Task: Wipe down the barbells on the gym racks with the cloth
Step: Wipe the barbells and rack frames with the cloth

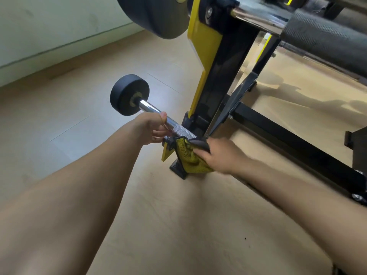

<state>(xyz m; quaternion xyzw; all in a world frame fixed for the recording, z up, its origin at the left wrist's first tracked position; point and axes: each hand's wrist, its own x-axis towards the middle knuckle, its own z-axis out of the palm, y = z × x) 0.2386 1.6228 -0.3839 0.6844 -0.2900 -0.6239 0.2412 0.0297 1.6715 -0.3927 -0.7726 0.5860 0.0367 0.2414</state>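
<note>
A small fixed barbell (pixel 156 116) lies on the lowest cradle of the yellow-and-black rack (pixel 206 62), just left of centre in the head view. Its shaft is bright chrome, turning to a grey knurled band where it meets the rack, and its black round weight head (pixel 127 94) with a yellow hub sticks out at about 10 o'clock from the hands. The left hand (pixel 153 128) grips the chrome shaft, thumb over the top and fingers curled beneath. Just beside it, at 4 o'clock, the right hand (pixel 218 153) clutches a yellow cloth (pixel 188 155) with a dark edge, bunched against the shaft at the rack's upright; the cloth's lower end hangs toward the wooden floor (pixel 158 215). At 12 o'clock a larger black weight head (pixel 153 14) overhangs from a higher tier.
</note>
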